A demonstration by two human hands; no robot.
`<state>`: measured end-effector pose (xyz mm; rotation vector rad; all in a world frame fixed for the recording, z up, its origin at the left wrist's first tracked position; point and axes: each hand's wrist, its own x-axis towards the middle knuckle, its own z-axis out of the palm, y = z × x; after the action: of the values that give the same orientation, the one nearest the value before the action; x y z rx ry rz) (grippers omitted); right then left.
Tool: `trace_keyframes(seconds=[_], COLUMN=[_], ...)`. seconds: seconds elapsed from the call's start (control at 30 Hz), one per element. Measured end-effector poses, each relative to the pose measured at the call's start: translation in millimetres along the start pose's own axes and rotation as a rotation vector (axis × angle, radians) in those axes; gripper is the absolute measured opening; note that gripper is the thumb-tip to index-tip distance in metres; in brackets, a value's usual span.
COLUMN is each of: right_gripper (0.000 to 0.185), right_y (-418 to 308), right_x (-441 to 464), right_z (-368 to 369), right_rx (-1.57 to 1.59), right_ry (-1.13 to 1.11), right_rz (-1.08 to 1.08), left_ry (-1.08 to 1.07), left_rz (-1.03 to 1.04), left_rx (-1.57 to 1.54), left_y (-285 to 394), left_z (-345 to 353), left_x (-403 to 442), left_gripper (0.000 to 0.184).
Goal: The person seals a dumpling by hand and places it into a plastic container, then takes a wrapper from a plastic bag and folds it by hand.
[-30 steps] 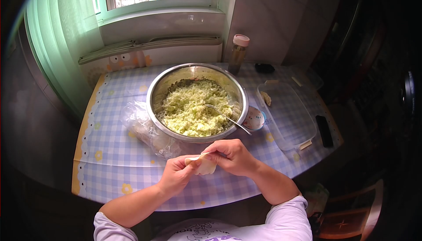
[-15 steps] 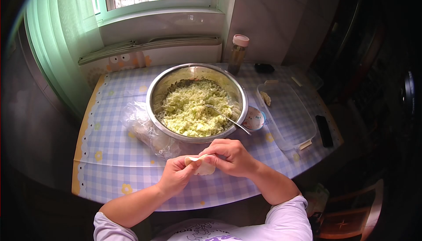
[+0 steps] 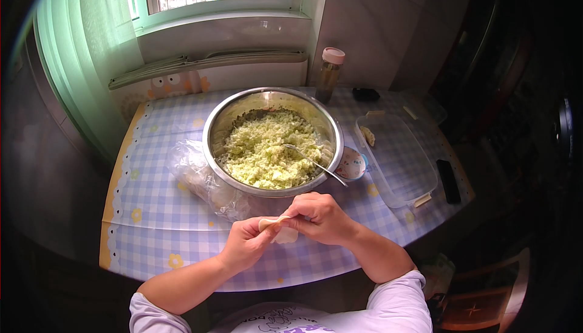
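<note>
A pale dumpling wrapper [image 3: 285, 235] is pinched between my two hands, close to the table's front edge. My left hand [image 3: 246, 243] grips its left side with thumb and fingers. On the other side, my right hand [image 3: 320, 217] presses the upper right edge between thumb and fingers. Whether filling lies inside the wrapper is hidden. Just beyond my hands stands a large steel bowl [image 3: 211, 161] of chopped pale green filling [image 3: 267, 151]. A metal spoon [image 3: 322, 168] rests in it, handle over the right rim.
Left of the bowl lies a clear plastic bag [image 3: 203, 178] with pale contents. To the right are a small patterned dish [image 3: 352, 166], a clear container [image 3: 401, 169] holding a dumpling [image 3: 367, 135], and a black phone [image 3: 448, 181]. A pink-capped bottle [image 3: 329, 75] stands behind.
My fingers have shifted slightly along the wrapper, and its upper edge now looks more folded together. The bowl and other items stay put.
</note>
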<state>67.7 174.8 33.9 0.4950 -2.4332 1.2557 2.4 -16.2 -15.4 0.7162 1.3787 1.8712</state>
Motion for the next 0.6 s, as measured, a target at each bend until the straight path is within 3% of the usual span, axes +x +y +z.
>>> trace_keyframes(seconds=[0.47, 0.6], right_gripper=[0.009, 0.006], right_y=[-9.2, -1.1], right_x=[3.3, 0.4], right_z=[1.8, 0.9], right_rx=[-0.022, -0.023], right_ry=[0.081, -0.002], right_rz=[-0.015, -0.02], left_ry=[-0.011, -0.002], left_rz=[-0.009, -0.04], left_rx=[-0.008, 0.07], left_y=[5.2, 3.5], left_z=[2.2, 0.6], left_x=[-0.1, -1.0], left_gripper=[0.019, 0.019])
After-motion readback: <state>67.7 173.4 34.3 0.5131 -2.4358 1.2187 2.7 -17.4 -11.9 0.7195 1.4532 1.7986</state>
